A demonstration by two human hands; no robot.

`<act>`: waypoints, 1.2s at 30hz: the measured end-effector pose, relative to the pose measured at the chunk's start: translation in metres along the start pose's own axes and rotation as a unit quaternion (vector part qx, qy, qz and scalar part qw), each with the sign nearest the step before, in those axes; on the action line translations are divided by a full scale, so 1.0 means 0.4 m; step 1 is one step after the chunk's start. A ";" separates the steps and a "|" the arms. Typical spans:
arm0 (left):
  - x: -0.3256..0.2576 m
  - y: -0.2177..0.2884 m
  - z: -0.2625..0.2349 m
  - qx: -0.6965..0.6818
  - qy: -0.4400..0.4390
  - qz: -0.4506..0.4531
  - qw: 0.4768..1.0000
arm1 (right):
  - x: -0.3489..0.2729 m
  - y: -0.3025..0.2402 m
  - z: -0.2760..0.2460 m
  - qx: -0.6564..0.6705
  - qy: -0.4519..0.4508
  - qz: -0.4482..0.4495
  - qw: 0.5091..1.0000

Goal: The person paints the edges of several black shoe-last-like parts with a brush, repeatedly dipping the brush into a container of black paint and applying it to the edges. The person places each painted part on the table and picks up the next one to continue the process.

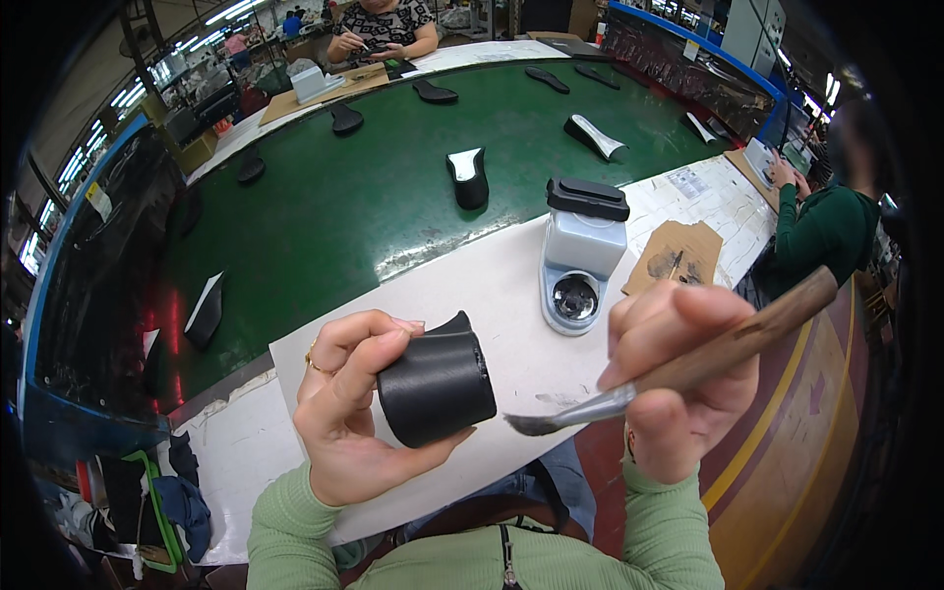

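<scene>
Left hand (344, 413) is gripping a curled black shoe upper piece (438, 385) above the white worktop (492, 285); right hand (678, 379) is pinching a wooden-handled brush (678, 369), bristles just beside the piece, not quite touching. No coating is showing on it, so brushing looks barely begun. Glue dispenser (584, 254) is standing beyond; more black pieces are lying on the green conveyor belt (344, 206).

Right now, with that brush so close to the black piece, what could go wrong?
The brush tip hangs beside the black curved piece, so a stray stroke could smear the left hand holding it. Drips may land on the white bench. The right hand could also knock the dispenser nearby.
</scene>
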State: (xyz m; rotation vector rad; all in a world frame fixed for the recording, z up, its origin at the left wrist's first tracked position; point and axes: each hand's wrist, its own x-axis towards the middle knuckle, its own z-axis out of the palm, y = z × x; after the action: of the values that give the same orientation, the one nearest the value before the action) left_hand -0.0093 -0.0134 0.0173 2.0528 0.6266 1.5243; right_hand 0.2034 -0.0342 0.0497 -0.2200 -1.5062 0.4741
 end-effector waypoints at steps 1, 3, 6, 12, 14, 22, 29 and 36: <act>0.000 0.000 -0.001 -0.005 -0.003 -0.002 1.000 | -0.003 -0.005 0.008 -0.003 0.033 0.011 0.999; -0.001 0.001 0.000 -0.016 -0.008 -0.006 1.000 | -0.014 -0.017 0.027 -0.097 0.098 0.062 0.989; -0.002 0.002 0.001 -0.027 -0.016 -0.012 0.999 | -0.011 -0.006 0.021 -0.111 0.059 0.025 0.992; -0.004 0.001 -0.005 -0.049 -0.017 -0.061 0.997 | -0.005 0.000 -0.003 -0.020 -0.021 0.034 0.999; -0.003 -0.002 -0.007 -0.075 -0.021 -0.087 0.993 | -0.009 -0.002 0.006 0.016 0.028 0.046 0.998; -0.009 -0.055 0.000 -0.276 0.015 -0.297 0.914 | -0.038 0.019 -0.047 -0.091 0.167 0.114 0.975; -0.073 -0.198 0.017 -0.521 0.074 -0.572 0.629 | -0.142 0.174 -0.210 -0.318 0.159 0.271 0.894; -0.102 -0.206 0.033 -0.550 0.043 -0.548 0.628 | -0.220 0.239 -0.242 -0.421 0.114 0.253 0.864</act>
State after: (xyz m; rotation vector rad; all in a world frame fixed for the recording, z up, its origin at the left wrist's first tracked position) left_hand -0.0128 0.0226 -0.0685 0.3863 0.5456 0.7808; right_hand 0.2833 0.0275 -0.0769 -1.3404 -1.3269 0.1512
